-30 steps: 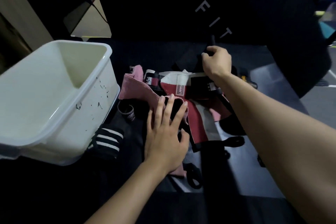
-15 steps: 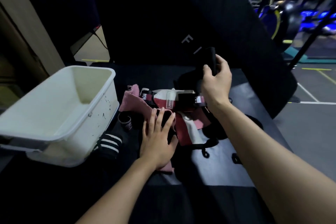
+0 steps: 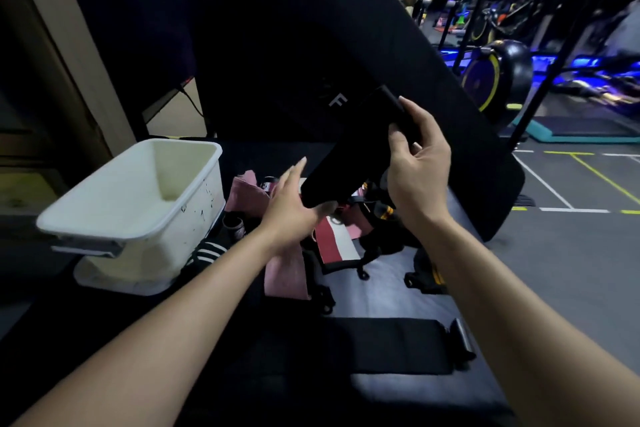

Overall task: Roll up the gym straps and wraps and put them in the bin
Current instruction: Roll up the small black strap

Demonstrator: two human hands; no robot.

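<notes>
Bin [image 3: 138, 204]: white, at 9 o'clock on the counter [image 3: 388, 291], mouth up, long side running from near left to far right; nothing visible inside, only bare scuffed walls and floor.
Black wrap [image 3: 349, 156]: lifted off the counter above the pile, flat and unrolled, long axis slanting from 7 o'clock near the left palm to 1 o'clock at the right fingers.
Right hand [image 3: 419, 166]: grip closed on the upper end of the black wrap, thumb on the near face, fingers curled round the far edge.
Left hand [image 3: 294, 204]: grip loose, fingers straight and pointing to 1 o'clock, thumb under the lower end of the black wrap; touching rather than clasping.
Pile [image 3: 339, 236]: under both hands at centre, a tangle of pink, maroon-and-white and black pieces, none rolled.
Pink wrap [image 3: 285, 274]: flat at 6 o'clock of the pile, long axis near to far.
Striped wrap [image 3: 206, 253]: black with white bars, just beside the bin's right corner.
Long black strap [image 3: 381, 343]: laid crosswise at 6 o'clock, long axis 9 to 3, a metal buckle [image 3: 462, 340] at its right end.
Change since half a second ago: left hand off the pile, where it pressed flat, and up to the wrap; right hand higher, wrap drawn fully clear of the heap.
</notes>
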